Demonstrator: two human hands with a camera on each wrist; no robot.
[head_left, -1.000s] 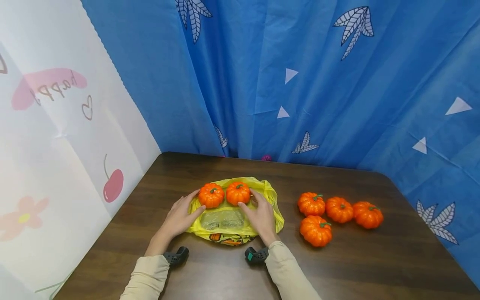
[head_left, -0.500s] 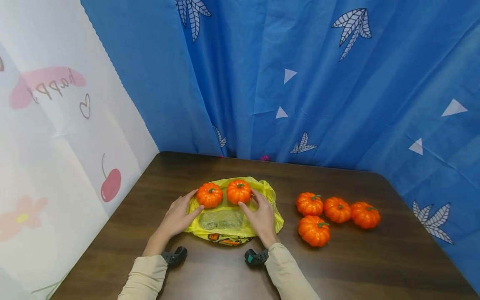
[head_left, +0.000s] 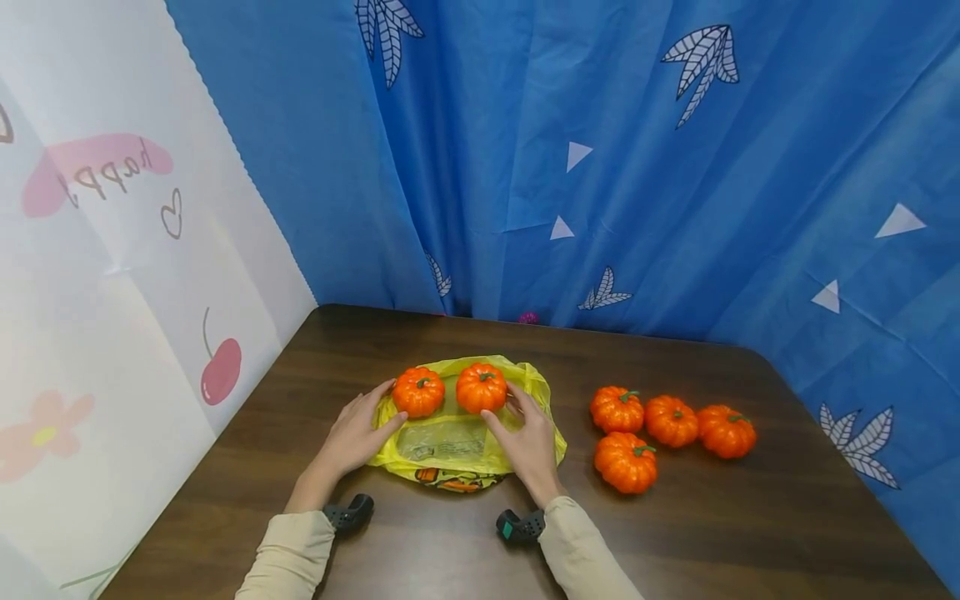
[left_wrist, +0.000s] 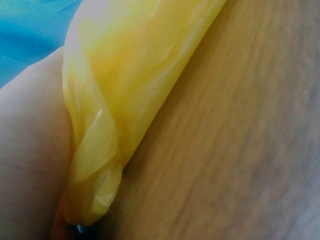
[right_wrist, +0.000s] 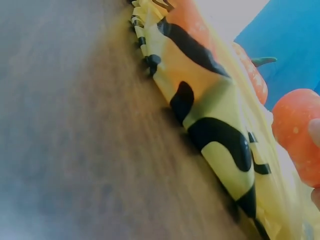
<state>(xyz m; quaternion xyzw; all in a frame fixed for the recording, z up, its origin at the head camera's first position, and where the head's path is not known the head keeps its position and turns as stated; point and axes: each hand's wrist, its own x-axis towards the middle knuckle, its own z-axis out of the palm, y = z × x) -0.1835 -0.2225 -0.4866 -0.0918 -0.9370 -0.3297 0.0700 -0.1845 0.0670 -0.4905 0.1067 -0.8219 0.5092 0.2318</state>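
Observation:
A small orange pumpkin [head_left: 418,392] with a green stem is gripped by my left hand [head_left: 354,429], thumb at its front and fingers along its left side. My right hand [head_left: 529,443] holds a second pumpkin [head_left: 481,388] between thumb and fingers, just to the right of the first. Both pumpkins are over a yellow plastic bag [head_left: 442,437] laid flat and crumpled, with black and orange print along its near edge. In the left wrist view, bag film [left_wrist: 125,85] covers the view of the fingers. The right wrist view shows the held pumpkin [right_wrist: 292,125] above the printed edge.
Several more pumpkins [head_left: 626,462] sit grouped on the brown wooden table [head_left: 675,533], right of the bag. A blue curtain [head_left: 510,167] hangs behind the table, and a white printed sheet [head_left: 120,333] lines the left side.
My right hand and its pumpkin have shifted slightly to the right, widening the gap between the two held pumpkins. My left hand keeps its hold, and the head view has turned a little.

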